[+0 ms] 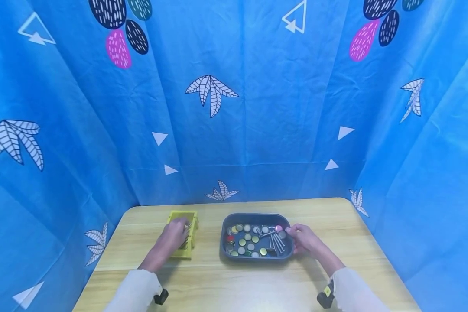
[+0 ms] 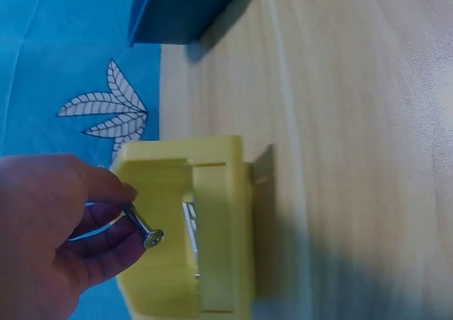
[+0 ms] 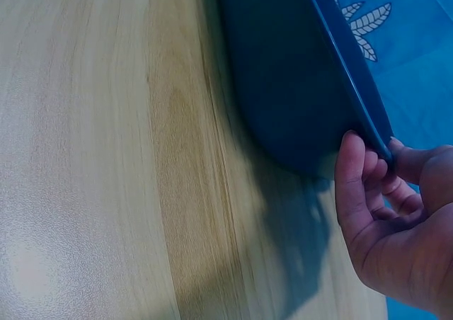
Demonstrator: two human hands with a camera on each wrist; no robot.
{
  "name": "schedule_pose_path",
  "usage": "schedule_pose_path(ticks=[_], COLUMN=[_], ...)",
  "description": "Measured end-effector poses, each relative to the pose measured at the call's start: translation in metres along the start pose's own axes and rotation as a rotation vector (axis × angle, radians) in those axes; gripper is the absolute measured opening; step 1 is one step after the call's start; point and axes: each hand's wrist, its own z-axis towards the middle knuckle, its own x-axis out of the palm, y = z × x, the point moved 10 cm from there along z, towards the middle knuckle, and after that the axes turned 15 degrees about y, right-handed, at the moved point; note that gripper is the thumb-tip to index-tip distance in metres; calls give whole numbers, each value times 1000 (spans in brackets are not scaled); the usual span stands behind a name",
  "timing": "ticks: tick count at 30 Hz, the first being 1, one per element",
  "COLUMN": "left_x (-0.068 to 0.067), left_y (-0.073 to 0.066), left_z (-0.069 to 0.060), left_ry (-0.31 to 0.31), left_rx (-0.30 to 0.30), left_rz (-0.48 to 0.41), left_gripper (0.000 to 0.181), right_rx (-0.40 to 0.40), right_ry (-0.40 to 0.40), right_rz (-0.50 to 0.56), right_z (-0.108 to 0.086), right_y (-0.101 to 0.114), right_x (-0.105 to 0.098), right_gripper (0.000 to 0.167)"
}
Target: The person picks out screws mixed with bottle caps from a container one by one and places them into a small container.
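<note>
My left hand pinches a screw between thumb and fingers, its flat recessed head pointing away from the palm. The hand is over a yellow bin, and other metal pieces show inside that bin in the left wrist view. On the right, my right hand grips the rim of a dark blue-grey tray with thumb and fingers. Bottle caps in gold, silver, red and pink lie in the tray, along with several long screws toward its right end.
A light wooden table carries both containers, with a gap between the bin and the tray. Blue patterned cloth hangs behind the table and along both sides.
</note>
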Motion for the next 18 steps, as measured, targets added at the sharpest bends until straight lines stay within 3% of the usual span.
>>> schedule_pose_path(ticks=[10,18], left_x=[27,32], left_y=[19,18], left_z=[7,9], left_ry=[79,80], left_rx=[-48,-25], left_rz=[-7,20], left_gripper=[16,18], right_rx=[-4,-3], right_ry=[-8,2], right_rz=[7,13], right_z=[3,4], right_y=[-3,-3], right_x=[0,-1], right_gripper=[26,28])
